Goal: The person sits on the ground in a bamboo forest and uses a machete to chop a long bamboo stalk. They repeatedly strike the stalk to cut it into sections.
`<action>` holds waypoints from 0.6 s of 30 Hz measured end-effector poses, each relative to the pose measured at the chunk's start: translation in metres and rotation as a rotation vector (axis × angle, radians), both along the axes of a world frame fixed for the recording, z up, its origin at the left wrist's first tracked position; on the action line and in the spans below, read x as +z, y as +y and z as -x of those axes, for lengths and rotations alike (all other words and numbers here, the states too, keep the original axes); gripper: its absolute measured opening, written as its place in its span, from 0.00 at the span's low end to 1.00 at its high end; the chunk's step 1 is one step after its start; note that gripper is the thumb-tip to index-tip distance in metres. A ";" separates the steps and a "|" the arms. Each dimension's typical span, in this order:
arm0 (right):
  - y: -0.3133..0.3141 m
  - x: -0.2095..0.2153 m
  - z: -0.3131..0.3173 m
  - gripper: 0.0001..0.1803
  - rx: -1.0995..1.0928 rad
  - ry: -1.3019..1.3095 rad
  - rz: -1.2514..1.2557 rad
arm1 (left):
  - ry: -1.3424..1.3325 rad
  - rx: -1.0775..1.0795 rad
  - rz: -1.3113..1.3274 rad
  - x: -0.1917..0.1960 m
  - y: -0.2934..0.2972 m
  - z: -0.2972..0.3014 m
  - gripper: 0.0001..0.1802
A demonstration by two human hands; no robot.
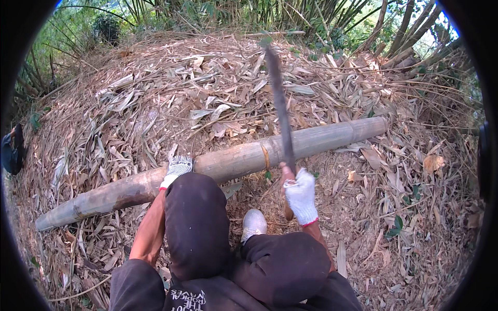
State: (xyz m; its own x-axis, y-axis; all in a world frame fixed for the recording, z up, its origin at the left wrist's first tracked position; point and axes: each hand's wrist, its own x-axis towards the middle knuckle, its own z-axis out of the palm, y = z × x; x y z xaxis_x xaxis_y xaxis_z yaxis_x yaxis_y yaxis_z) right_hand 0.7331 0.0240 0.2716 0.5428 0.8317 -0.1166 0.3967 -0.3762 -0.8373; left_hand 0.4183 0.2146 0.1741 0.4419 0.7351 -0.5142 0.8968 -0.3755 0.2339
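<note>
A thick bamboo pole (233, 161) lies slantwise across the ground in front of me, its right end farther off than its left. My left hand (179, 167), in a white knit glove with dark print, grips the pole left of its middle; my knee hides part of that hand. In my right hand (301, 193), also gloved in white, is the handle of a machete. The long dark machete blade (281, 114) points up and away, passing over the pole in the picture. Just left of the blade, a yellow-brown mark (266, 156) shows on the pole.
Dry bamboo leaves (155, 103) and chips cover the sloping ground. Bamboo stems (290, 15) and tree trunks (415, 26) stand along the far edge. My white shoe (254, 223) is close below the pole. Something dark (12, 149) sits at the far left rim.
</note>
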 end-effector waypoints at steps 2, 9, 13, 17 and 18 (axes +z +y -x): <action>0.014 0.049 0.004 0.16 -0.025 0.313 -0.477 | 0.004 0.003 0.012 -0.002 0.000 -0.003 0.40; -0.015 -0.051 -0.007 0.19 -0.098 0.129 -0.217 | -0.007 -0.001 0.033 0.003 0.000 -0.014 0.41; -0.051 -0.142 -0.015 0.18 -0.045 0.518 0.361 | 0.011 -0.013 0.009 0.010 0.002 -0.020 0.42; -0.006 -0.028 -0.004 0.14 -0.021 0.564 0.204 | 0.022 0.012 0.032 0.006 0.007 -0.011 0.42; 0.004 0.002 -0.001 0.13 -0.048 0.469 0.083 | 0.021 0.010 0.037 0.006 0.007 -0.013 0.42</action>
